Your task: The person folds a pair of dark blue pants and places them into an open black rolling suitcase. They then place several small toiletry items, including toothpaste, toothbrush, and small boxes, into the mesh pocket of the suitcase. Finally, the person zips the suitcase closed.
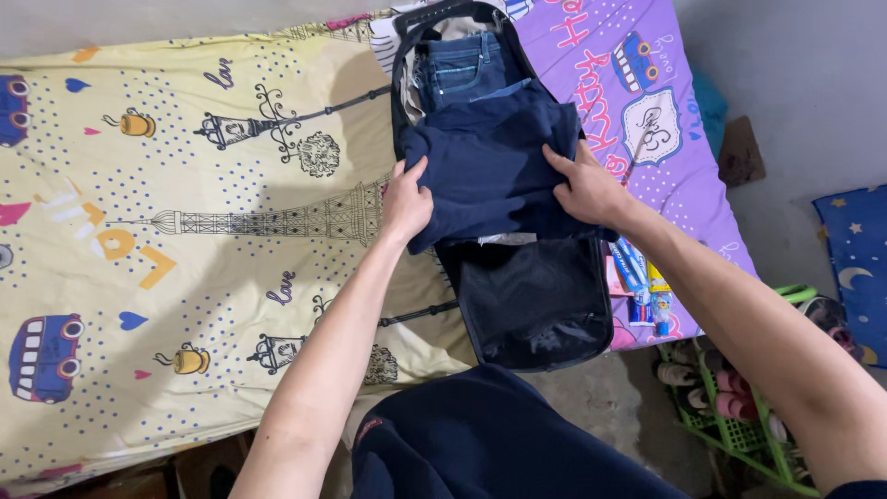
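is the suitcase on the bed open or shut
Open: the suitcase lies with its mesh-lined lid flat, jeans showing inside.

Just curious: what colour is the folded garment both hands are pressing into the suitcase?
Dark navy blue garment, clearest in the head view.

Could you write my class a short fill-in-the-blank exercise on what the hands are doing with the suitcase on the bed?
1. Both hands press on a folded dark ____ garment.
2. The garment lies in an open black ____ on the bed.
3. Behind the garment, a pair of ____ is packed.
4. The left hand rests on the garment's ____ edge, opposite the right hand.

Missing words: blue; suitcase; jeans; left
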